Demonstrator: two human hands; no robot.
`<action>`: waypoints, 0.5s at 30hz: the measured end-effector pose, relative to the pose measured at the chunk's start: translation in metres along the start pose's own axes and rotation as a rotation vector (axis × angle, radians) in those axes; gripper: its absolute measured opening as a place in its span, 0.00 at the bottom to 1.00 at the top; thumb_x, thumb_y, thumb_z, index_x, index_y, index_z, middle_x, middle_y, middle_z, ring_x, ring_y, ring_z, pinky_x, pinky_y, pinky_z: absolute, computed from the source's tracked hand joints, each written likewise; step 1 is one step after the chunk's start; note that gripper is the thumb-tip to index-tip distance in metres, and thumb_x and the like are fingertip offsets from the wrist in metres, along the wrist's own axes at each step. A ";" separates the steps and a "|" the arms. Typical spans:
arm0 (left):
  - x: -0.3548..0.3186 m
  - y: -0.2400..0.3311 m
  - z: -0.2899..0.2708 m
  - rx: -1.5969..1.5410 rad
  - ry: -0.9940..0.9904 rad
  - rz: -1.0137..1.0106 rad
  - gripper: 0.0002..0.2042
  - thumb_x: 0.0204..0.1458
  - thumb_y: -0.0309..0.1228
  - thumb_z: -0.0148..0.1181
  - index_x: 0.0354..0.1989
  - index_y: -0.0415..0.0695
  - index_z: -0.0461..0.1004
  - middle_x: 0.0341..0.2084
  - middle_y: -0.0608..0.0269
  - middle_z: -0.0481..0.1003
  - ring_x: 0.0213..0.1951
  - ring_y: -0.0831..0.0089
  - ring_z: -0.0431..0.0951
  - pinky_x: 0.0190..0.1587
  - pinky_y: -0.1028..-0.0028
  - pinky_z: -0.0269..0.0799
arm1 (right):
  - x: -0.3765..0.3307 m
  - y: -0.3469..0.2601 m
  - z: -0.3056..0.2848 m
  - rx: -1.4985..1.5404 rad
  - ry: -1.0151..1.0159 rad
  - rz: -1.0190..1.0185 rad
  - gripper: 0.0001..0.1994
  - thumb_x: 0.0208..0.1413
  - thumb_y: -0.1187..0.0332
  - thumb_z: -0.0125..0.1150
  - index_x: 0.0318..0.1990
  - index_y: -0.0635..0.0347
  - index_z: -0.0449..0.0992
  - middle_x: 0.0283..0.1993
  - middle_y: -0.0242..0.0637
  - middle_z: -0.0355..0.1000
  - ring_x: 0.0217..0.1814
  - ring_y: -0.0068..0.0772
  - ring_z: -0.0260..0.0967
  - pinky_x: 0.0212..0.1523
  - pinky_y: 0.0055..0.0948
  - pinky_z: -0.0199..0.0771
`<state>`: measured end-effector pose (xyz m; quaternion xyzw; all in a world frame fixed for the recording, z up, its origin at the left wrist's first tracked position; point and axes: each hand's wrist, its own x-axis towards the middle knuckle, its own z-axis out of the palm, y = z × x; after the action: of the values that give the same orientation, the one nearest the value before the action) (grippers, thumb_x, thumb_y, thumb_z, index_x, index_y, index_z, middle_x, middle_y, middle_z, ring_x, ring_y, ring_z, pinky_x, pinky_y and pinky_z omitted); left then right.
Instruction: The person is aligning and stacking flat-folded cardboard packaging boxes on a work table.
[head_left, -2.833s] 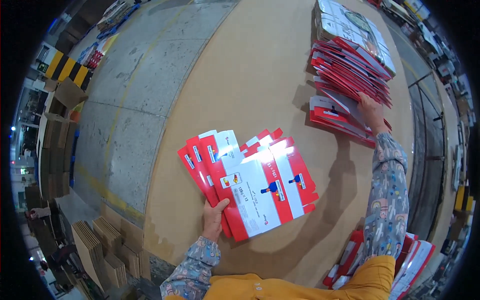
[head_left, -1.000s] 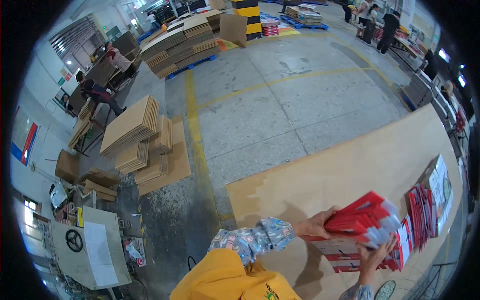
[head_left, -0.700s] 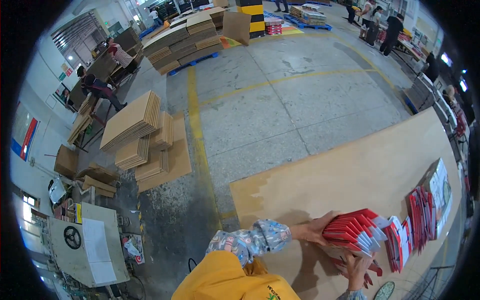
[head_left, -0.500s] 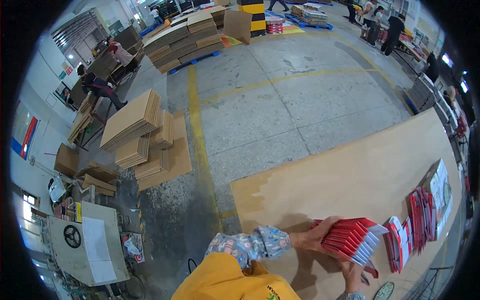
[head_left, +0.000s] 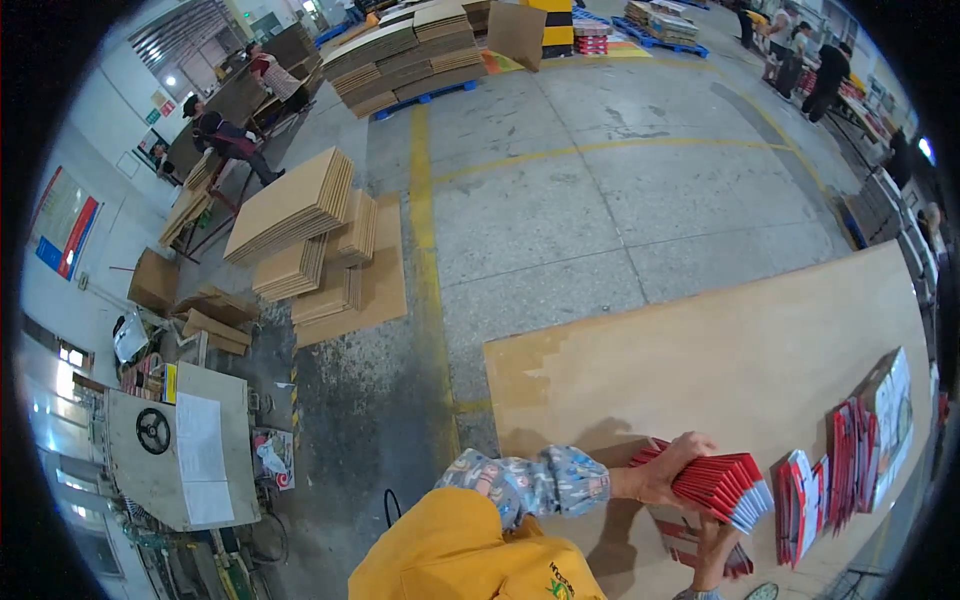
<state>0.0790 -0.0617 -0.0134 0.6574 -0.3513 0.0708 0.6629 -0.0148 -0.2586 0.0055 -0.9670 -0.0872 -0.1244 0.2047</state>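
Note:
Over the tan board-topped table [head_left: 620, 370], my left hand [head_left: 668, 478] is wrapped across a thick bundle of folded red-and-white printed card pieces [head_left: 722, 488]. The pieces are layered closely, with their pale ends facing right. My right hand [head_left: 714, 548] is closed at the bundle's lower right edge, its fingertips partly hidden by it. Below the bundle, another red-and-white card piece [head_left: 678, 538] shows beside my right hand. Just right of my hands stands a small group of similar red-and-white folded pieces [head_left: 798, 505].
Further right are more red folded pieces [head_left: 848, 465] and a stack of white printed card [head_left: 888, 425]. Stacked brown cardboard sheets [head_left: 300, 215] lie on the floor at left, near a machine with a black handwheel [head_left: 153, 431]. Several people work in the background.
The whole view has shifted, moving the scene right. The bundle's ends lie closer together and are turned more downward. The red-and-white piece below it shows more fully.

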 end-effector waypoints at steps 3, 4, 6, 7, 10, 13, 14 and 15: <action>-0.007 -0.001 0.004 -0.381 -0.025 -0.138 0.39 0.31 0.38 0.78 0.53 0.44 0.61 0.47 0.61 0.65 0.51 0.67 0.64 0.57 0.65 0.58 | -0.009 -0.004 -0.004 0.037 0.058 -0.003 0.25 0.43 0.69 0.70 0.52 0.60 0.72 0.53 0.44 0.70 0.56 0.48 0.65 0.56 0.42 0.65; -0.011 0.000 -0.001 -0.309 -0.119 -0.247 0.41 0.31 0.35 0.78 0.56 0.43 0.60 0.49 0.61 0.65 0.53 0.67 0.63 0.58 0.65 0.58 | 0.001 -0.014 -0.011 0.154 0.050 0.002 0.25 0.43 0.70 0.70 0.51 0.61 0.71 0.53 0.46 0.69 0.56 0.49 0.65 0.56 0.42 0.65; 0.020 0.031 -0.023 -0.395 -0.112 -0.094 0.40 0.45 0.44 0.69 0.64 0.43 0.55 0.56 0.61 0.65 0.57 0.68 0.65 0.61 0.63 0.58 | 0.004 -0.022 -0.021 0.226 -0.033 0.137 0.23 0.46 0.71 0.67 0.51 0.62 0.70 0.52 0.47 0.69 0.53 0.49 0.66 0.54 0.41 0.66; 0.026 0.037 -0.026 -0.809 -0.194 -0.418 0.37 0.43 0.38 0.70 0.60 0.43 0.58 0.53 0.63 0.67 0.54 0.71 0.68 0.59 0.66 0.62 | 0.017 -0.026 -0.023 0.213 -0.083 -0.015 0.20 0.48 0.71 0.65 0.50 0.62 0.70 0.50 0.43 0.70 0.51 0.46 0.67 0.53 0.38 0.67; 0.021 0.019 -0.030 -0.951 -0.349 -0.718 0.26 0.45 0.35 0.68 0.51 0.43 0.65 0.46 0.61 0.72 0.46 0.69 0.73 0.52 0.68 0.68 | -0.007 0.007 0.005 -0.036 -0.220 0.184 0.12 0.47 0.67 0.64 0.39 0.57 0.71 0.37 0.37 0.70 0.39 0.42 0.67 0.41 0.42 0.66; -0.001 0.010 -0.025 -0.351 -0.273 -0.358 0.21 0.46 0.32 0.66 0.48 0.43 0.67 0.43 0.55 0.74 0.44 0.62 0.74 0.49 0.66 0.69 | -0.001 -0.006 -0.002 -0.163 0.054 -0.156 0.12 0.41 0.70 0.65 0.31 0.57 0.67 0.31 0.38 0.65 0.33 0.46 0.66 0.32 0.41 0.66; 0.002 0.007 -0.023 -0.053 -0.156 -0.083 0.24 0.42 0.27 0.69 0.49 0.41 0.65 0.44 0.53 0.72 0.45 0.60 0.73 0.49 0.66 0.68 | -0.004 -0.004 -0.001 -0.191 0.057 -0.118 0.12 0.41 0.70 0.65 0.31 0.57 0.67 0.31 0.38 0.65 0.33 0.46 0.66 0.32 0.41 0.66; 0.004 0.006 -0.016 -0.090 -0.183 -0.071 0.24 0.42 0.27 0.69 0.49 0.41 0.65 0.44 0.53 0.72 0.45 0.60 0.73 0.49 0.66 0.68 | -0.011 0.001 0.002 -0.051 0.100 -0.067 0.13 0.39 0.70 0.65 0.31 0.58 0.67 0.31 0.39 0.65 0.32 0.47 0.66 0.31 0.41 0.65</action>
<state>0.0847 -0.0474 -0.0050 0.6427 -0.3899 -0.0287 0.6588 -0.0246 -0.2599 0.0005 -0.9610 -0.1061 -0.1813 0.1800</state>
